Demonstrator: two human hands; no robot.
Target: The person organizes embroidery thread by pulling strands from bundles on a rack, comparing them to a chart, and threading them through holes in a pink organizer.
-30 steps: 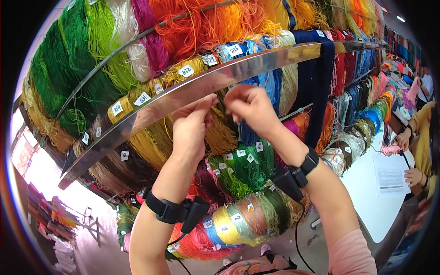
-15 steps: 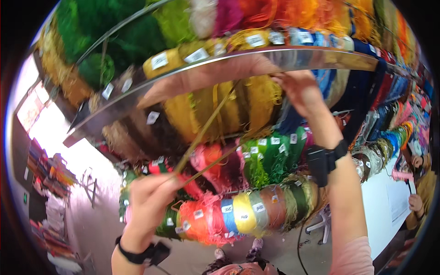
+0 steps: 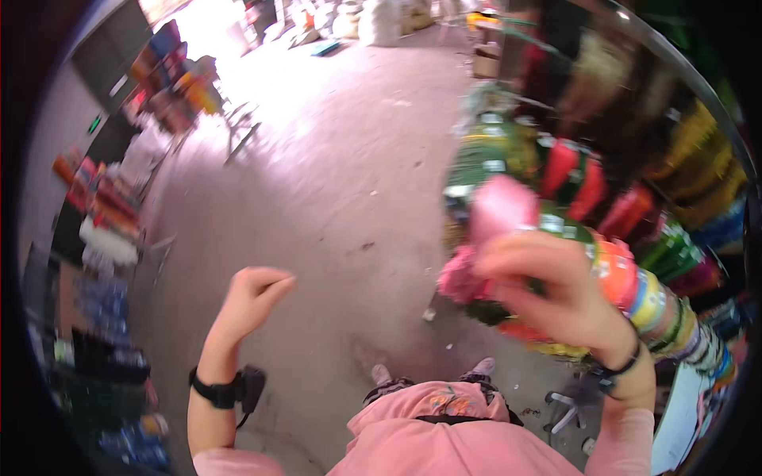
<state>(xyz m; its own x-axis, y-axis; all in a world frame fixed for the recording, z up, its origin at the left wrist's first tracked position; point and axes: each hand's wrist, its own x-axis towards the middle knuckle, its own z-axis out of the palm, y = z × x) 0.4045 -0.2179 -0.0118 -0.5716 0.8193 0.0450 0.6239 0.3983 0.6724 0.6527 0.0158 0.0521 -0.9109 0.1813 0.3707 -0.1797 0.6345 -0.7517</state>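
My left hand point(image 3: 252, 301) is held out above the grey floor, thumb and fingers pressed together. Whatever may be pinched in it is too small or hidden to make out. My right hand point(image 3: 548, 285) is raised in front of the hanging yarn skeins, its fingers bent and smeared by motion, so I cannot tell whether they hold anything. Nearest to it is a pink yarn skein point(image 3: 502, 208), partly behind the fingers. Orange skeins point(image 3: 616, 270) and a yellow skein point(image 3: 649, 301) hang just right of it. Both wrists carry dark bands.
Brown and mustard skeins point(image 3: 690, 163) hang from a curved metal rail point(image 3: 698, 71) on the right. A white table point(image 3: 679, 416) and a wheeled chair base point(image 3: 567, 412) stand lower right. Stacked goods point(image 3: 103, 202) line the left wall. White sacks point(image 3: 379, 22) stand at the far end.
The view has swung left, away from the metal rail toward the floor. My right hand has left the rail. The yellow-brown strand stretched from my left hand no longer shows.
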